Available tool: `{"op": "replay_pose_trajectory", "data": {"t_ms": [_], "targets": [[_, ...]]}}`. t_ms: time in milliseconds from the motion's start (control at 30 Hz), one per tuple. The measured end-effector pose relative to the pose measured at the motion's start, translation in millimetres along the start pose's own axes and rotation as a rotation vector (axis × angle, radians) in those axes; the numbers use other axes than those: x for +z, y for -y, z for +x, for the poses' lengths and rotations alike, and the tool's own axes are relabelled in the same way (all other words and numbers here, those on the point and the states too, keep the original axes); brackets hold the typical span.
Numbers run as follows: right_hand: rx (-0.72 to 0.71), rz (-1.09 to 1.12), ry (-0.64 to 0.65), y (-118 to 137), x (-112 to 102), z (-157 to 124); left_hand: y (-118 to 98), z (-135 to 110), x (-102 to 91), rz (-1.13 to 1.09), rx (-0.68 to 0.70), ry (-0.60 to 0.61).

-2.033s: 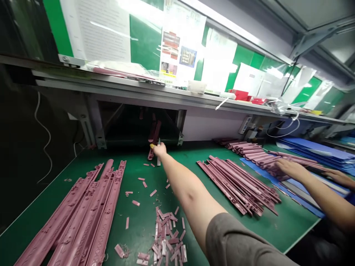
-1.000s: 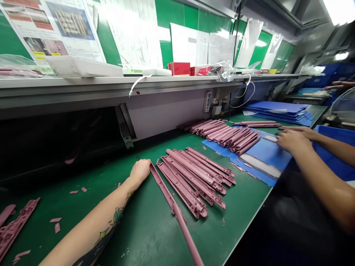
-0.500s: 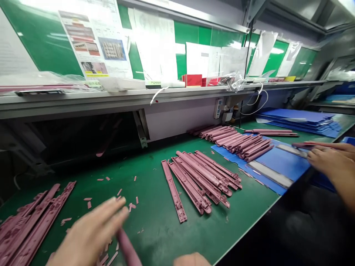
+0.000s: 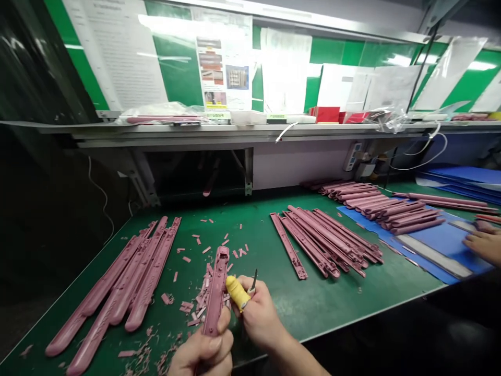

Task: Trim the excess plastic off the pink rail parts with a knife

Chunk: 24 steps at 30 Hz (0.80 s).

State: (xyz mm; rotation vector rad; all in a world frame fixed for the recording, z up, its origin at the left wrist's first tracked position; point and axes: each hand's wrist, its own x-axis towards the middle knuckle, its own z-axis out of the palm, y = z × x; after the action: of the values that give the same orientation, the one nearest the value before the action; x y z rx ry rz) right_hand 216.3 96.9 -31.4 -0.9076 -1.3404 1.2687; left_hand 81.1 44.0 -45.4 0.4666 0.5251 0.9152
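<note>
My left hand (image 4: pixel 203 350) grips a long pink moulded plastic bar (image 4: pixel 216 292) upright, near its lower end. My right hand (image 4: pixel 258 316) holds a small craft knife with a yellow handle (image 4: pixel 237 292), its short blade (image 4: pixel 254 280) pointing up. The knife handle sits right next to the bar's edge. Pink plastic trimmings (image 4: pixel 199 297) lie scattered on the green bench mat (image 4: pixel 391 295) beneath both hands.
A heap of pink bars (image 4: pixel 117 282) lies to the left, more (image 4: pixel 324 243) lie ahead, and others (image 4: pixel 391 206) rest on blue sheets (image 4: pixel 446 240). A co-worker's hand (image 4: pixel 483 243) is at the right. Papers and red boxes stand on the shelf (image 4: pixel 250 128) behind.
My hands have come together low in front of me, the left now holding a pink bar and the right the knife. The view has swung left, and the co-worker's hand sits further right.
</note>
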Motion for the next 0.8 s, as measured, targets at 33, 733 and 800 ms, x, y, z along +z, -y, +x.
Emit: {"op": "replay_pose_trajectory", "data": {"t_ms": [33, 733, 800], "targets": [[0.006, -0.043, 0.011, -5.3, -0.1, 3.1, -2.8, -4.2, -4.3, 0.013, 0.013, -0.050], [-0.272, -0.598, 0.256, 15.2, 10.1, -18.6, -35.1, -82.3, -17.3, 0.301, 0.171, -0.620], [-0.313, -0.639, 0.197, 16.6, 10.9, -18.1, -33.3, -81.4, -15.0, 0.322, 0.163, -0.618]]}}
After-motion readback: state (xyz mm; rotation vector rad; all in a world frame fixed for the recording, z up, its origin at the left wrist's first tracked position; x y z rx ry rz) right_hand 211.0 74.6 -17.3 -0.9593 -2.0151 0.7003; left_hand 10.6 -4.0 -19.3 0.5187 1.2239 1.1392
